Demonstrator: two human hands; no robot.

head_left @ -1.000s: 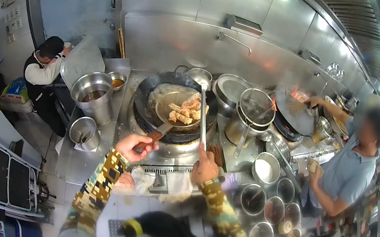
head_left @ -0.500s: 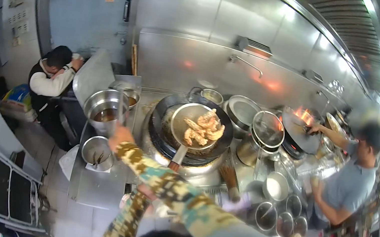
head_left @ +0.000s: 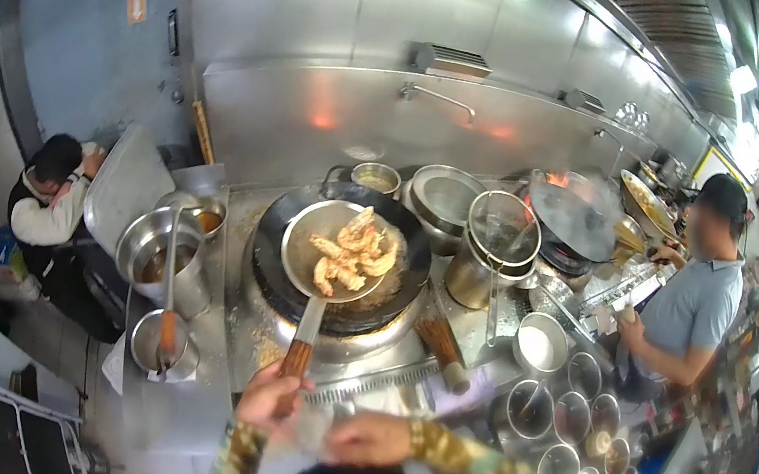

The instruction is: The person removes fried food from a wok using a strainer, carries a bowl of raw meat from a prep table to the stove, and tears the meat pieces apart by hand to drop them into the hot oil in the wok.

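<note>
My left hand is closed round the wooden handle of a round strainer. The strainer's bowl sits over a black wok and holds several pieces of golden fried food. My right hand is close by on the right, smeared by motion, so its fingers do not show clearly. Between my hands is a pale, blurred patch I cannot make out. At the left, a ladle with a wooden handle leans in a steel pot of dark liquid, its handle end over a smaller pot.
A bamboo brush lies right of the wok. Beyond it stand a strainer on a tall pot, and several seasoning containers. A co-worker stands at another wok with flames; another person is at the left.
My right hand has let go of the ladle by the left pot and come back towards my body. The view has shifted, and my left hand on the strainer handle now shows.
</note>
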